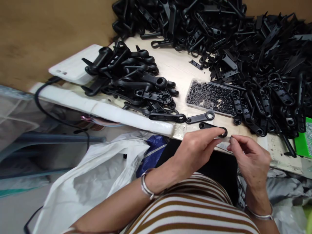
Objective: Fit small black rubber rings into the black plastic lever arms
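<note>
At the table's front edge, my left hand (198, 146) is closed, with thumb and forefinger at the ring end of a black plastic arm piece (207, 125). My right hand (252, 159) is just to the right, pinched on something small and dark, too small to name. The two hands' fingertips are close but apart. Behind the held piece lie another ring-ended arm piece (200, 117) and a longer black arm piece (167, 117). A clear tray (186, 100) full of tiny dark parts stands beyond my hands.
A large heap of black plastic parts (265, 42) covers the back and right. A smaller pile (131, 74) lies left, beside a white box (75, 63) with a black cable (40, 107). A green tray (301, 144) is far right. White foam (104, 110) pads the front edge.
</note>
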`<state>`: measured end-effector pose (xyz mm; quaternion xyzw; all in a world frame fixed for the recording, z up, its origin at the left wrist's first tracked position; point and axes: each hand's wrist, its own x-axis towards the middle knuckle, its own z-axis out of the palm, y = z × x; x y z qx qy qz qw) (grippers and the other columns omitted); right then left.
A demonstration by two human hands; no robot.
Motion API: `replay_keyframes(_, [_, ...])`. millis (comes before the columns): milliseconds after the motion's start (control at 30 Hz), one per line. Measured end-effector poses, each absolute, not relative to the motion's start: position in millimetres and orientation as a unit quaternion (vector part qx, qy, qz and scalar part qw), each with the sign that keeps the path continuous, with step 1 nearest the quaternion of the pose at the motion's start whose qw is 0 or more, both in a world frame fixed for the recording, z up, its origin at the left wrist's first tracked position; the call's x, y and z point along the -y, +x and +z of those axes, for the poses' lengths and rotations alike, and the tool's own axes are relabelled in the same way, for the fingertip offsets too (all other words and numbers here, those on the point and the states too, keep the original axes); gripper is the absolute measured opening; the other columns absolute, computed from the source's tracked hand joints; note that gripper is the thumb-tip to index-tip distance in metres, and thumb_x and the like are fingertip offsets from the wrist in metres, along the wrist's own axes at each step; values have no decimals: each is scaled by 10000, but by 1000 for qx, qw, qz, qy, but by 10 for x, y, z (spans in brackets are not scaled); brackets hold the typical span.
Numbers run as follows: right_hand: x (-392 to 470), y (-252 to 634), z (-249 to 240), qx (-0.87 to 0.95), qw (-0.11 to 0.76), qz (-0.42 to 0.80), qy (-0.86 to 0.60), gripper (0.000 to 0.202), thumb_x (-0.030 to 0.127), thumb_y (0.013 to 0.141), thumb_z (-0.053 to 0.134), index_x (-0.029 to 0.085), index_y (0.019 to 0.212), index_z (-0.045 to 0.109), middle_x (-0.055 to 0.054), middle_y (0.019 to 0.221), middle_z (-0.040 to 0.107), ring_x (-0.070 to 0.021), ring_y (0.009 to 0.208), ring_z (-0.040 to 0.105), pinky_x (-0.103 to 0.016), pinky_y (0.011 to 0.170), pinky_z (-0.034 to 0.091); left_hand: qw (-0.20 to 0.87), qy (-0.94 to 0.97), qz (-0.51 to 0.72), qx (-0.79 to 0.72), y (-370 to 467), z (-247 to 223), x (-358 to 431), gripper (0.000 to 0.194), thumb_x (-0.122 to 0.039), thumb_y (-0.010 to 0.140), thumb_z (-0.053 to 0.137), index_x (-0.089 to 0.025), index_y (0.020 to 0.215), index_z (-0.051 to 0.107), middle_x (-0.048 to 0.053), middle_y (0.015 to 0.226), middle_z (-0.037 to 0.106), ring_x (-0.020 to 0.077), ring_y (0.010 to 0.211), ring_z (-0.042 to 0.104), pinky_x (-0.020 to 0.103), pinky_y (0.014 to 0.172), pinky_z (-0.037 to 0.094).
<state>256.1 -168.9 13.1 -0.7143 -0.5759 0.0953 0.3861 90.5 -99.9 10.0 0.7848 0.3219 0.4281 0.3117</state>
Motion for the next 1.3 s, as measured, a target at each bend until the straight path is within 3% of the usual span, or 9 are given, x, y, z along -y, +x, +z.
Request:
replay_keyframes(167, [1693, 2668, 150, 581, 352, 81, -729, 123, 287, 852, 634, 198, 814, 709, 1, 649, 701, -134, 528, 644, -266, 585, 534, 66, 891, 315, -322, 751, 38, 923, 152, -115, 923, 530, -174, 973, 661, 69, 1146, 712, 243, 1092, 618, 375, 894, 426])
replay_keyframes(433, [1677, 2685, 150, 635, 328, 53, -697, 97, 233, 867, 612, 209, 823, 695, -8, 736, 721, -135, 596, 665, -263, 635, 548, 2, 898, 313, -310, 802, -63, 886, 268, -104, 957, 419, -164, 844, 655, 91, 1047, 694, 225, 1019, 588, 380, 906, 414])
replay_keyframes(800, [1631, 2658, 200, 696, 284, 11, -660, 93, 180, 895, 579, 199, 844, 654, -10, 757, 712, -122, 641, 651, -246, 665, 529, 73, 914, 298, -267, 833, -15, 942, 367, -86, 973, 319, -130, 828, 653, 111, 926, 631, 198, 841, 552, 318, 775, 478])
replay_keyframes(1300, [1581, 2593, 221, 758, 197, -34, -620, 83, 140, 922, 547, 141, 912, 630, -51, 802, 700, -141, 704, 660, -254, 676, 495, 164, 903, 292, -268, 826, -106, 947, 320, -54, 956, 353, -132, 854, 647, 110, 986, 594, 201, 958, 540, 318, 822, 523])
